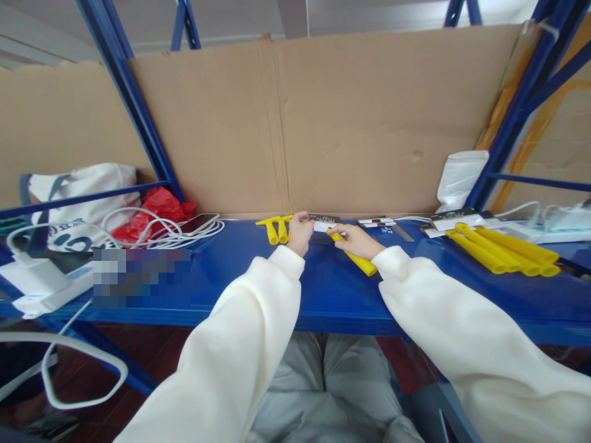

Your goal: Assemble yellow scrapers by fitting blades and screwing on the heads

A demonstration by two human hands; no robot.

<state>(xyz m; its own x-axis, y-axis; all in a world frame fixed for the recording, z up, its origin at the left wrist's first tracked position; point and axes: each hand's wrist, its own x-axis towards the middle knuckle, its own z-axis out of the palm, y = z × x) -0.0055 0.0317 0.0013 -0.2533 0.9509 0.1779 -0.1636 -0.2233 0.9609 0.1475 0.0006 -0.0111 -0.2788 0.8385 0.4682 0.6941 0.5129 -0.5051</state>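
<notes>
My right hand (357,240) is closed around the upper part of a yellow plastic handle (364,264), whose hollow-looking end points toward me. Beside it, my left hand (301,234) pinches the left edge of a small black-and-white packet (325,225). The handle's upper end meets the packet; whether they are joined, I cannot make out. Just left of my left hand lie yellow T-shaped tools (272,231) with tube-like grips. Another black-and-white packet (375,222) and a thin grey metal strip (403,232) rest to the right of my right hand.
Several yellow handles (505,249) lie with black-and-white packets (455,219) at the right of the blue shelf (258,289). Coiled white cables (184,232), a red plastic bag (159,212) and a power strip (55,292) occupy the left. Cardboard (351,129) stands behind.
</notes>
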